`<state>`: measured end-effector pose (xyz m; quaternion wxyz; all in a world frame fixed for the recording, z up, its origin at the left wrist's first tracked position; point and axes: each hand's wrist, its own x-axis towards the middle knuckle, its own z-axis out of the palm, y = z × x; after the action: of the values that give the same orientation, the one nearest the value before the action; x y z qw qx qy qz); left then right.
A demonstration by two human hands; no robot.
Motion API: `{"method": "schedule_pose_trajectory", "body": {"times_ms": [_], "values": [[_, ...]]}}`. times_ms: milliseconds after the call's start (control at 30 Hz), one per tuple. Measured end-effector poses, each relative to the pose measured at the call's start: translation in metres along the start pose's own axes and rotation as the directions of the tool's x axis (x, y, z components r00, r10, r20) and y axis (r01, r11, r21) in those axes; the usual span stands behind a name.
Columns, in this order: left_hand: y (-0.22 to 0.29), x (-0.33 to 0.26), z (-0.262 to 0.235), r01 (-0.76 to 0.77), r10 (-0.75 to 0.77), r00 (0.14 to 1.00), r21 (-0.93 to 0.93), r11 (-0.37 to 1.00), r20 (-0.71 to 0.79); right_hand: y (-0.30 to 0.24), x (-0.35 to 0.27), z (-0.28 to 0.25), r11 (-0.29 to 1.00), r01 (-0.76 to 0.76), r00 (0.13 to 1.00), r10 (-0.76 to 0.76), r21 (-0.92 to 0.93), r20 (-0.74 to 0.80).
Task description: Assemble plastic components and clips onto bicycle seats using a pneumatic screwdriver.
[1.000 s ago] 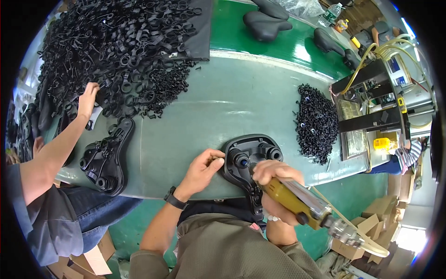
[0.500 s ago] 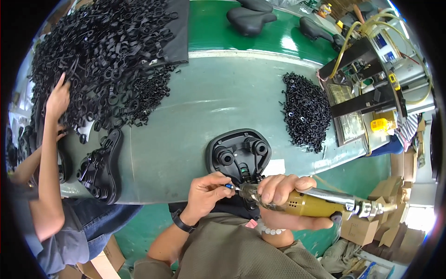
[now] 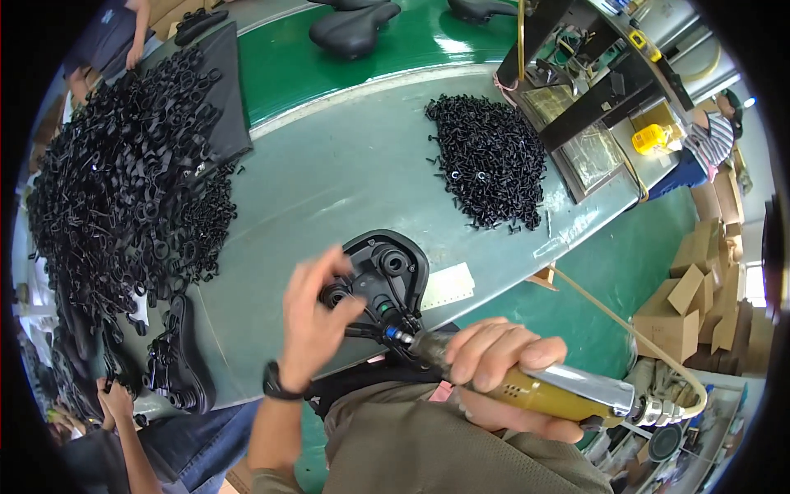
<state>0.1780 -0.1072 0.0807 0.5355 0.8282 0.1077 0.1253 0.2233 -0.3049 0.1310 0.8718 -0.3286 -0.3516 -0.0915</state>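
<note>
Air driver (image 3: 539, 390), saddle (image 3: 377, 284)'s 4 o'clock | likely heavy, rigid; grip mid-body | right hand (image 3: 504, 356): wrapped round it | left hand (image 3: 311, 317): fingers parted, seemingly empty

Left hand (image 3: 309, 319) off driver (image 3: 535, 391) tip, now blurred, fingers parted over saddle (image 3: 377, 284), centre frame. Driver tip now over saddle's narrow part. Co-worker's hand (image 3: 117, 401) gone from pile (image 3: 123, 181), now lower left.
</note>
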Motion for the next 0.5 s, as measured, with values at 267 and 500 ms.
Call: {"method": "schedule_pose_trajectory", "body": {"times_ms": [267, 500], "values": [[-0.024, 0.067, 0.020, -0.119, -0.024, 0.800, 0.198, 0.973, 0.600, -0.011, -0.001, -0.020, 0.996, -0.086, 0.995, 0.084, -0.035, -0.059], [-0.032, 0.043, 0.033, 0.001, -0.090, 0.924, 0.233, 0.972, 0.372, 0.021, 0.007, -0.036, 0.987, 0.082, 0.995, -0.090, -0.135, -0.049]]}}
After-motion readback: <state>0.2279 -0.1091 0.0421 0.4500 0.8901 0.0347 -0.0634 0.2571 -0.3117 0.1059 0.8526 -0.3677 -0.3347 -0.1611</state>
